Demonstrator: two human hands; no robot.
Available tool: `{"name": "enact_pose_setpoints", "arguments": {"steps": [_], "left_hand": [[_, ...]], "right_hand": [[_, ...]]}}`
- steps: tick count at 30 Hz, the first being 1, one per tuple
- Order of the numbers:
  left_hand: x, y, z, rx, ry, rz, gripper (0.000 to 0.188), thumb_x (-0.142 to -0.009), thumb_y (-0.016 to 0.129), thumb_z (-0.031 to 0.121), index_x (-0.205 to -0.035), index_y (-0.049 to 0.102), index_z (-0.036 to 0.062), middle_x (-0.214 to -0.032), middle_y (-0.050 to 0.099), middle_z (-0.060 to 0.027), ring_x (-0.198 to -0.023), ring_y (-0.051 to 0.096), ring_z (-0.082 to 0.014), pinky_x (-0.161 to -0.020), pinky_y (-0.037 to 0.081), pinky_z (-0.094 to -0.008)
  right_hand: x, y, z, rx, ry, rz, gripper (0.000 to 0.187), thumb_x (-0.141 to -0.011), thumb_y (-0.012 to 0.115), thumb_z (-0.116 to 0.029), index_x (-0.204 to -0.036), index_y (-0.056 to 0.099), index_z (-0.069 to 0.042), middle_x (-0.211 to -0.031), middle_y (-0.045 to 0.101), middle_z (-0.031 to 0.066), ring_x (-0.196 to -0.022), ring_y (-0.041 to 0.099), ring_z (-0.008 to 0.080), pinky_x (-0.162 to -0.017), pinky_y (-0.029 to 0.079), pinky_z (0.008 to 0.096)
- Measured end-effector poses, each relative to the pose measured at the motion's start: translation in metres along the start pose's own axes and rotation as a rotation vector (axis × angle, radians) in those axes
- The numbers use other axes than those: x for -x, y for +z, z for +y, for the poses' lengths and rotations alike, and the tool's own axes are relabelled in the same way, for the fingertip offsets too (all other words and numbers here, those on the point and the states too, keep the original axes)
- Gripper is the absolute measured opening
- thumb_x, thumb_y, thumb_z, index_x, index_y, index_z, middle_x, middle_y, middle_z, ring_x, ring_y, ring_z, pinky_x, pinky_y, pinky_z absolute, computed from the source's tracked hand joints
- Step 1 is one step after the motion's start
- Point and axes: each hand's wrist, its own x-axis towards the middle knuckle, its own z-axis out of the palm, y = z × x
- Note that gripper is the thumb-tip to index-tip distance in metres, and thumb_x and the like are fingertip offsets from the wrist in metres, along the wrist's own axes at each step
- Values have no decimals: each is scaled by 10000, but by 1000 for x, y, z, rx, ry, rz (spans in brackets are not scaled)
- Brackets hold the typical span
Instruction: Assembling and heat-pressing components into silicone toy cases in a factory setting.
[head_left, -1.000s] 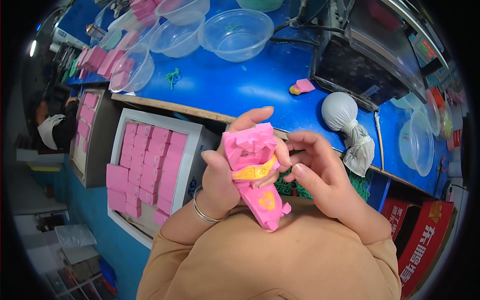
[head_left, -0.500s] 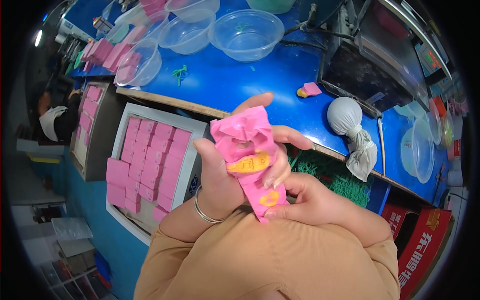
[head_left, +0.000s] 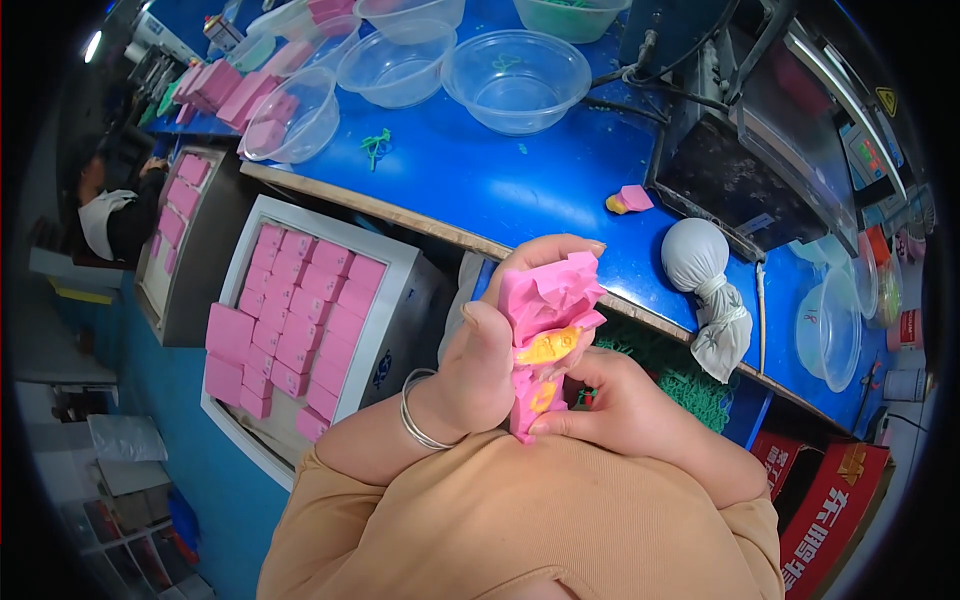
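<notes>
Close to my chest, a pink rubber mould (head_left: pixel 548 302) with jagged, folded surfaces and yellow patches is bent between my hands. My left hand (head_left: pixel 482 362), with silver bangles at the wrist, wraps round it from the left; the thumb stands up beside it and the fingers pass behind. At the lower end, my right hand (head_left: pixel 622 402) pinches the mould between thumb and bent fingers. On the blue table beyond lies a small pink and yellow piece (head_left: pixel 630 199), next to a white cloth bag tied into a ball (head_left: pixel 697 257).
A white-rimmed box (head_left: pixel 385 345) of stacked pink blocks stands at left. Clear plastic bowls (head_left: pixel 517 83) and green bits (head_left: pixel 375 148) sit on the table (head_left: pixel 450 180). A dark machine (head_left: pixel 725 160) is at far right, a red carton (head_left: pixel 835 510) near right. Another person sits far left.
The mould has shifted right and is now bent more sharply, turned more edge-on. My left hand has moved right with it and rotated. My right hand keeps its pinch on the lower end.
</notes>
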Motion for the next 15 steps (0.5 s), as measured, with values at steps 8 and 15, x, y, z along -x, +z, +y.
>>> {"name": "enact_pose_setpoints", "arguments": {"steps": [8,15], "left_hand": [[-5,-12,-14,207,-38,-95,935,-751,244,785,-1273,348,17,-636,452,-78,-483,374,-101,-486,336,-253],[-3,-11,-12,60,-14,-45,1006,-678,304,827,-1281,336,22,-634,461,-71,-486,379,-89,-478,337,-242]], "right_hand": [[2,-1,5,80,37,-11,493,-686,758,-334,-1057,602,-49,-823,582,131,-682,565,214,-604,460,310],[3,-7,-1,240,6,23,395,-665,770,-327,-870,612,-28,-735,572,117,-607,551,240,-562,444,325]]}}
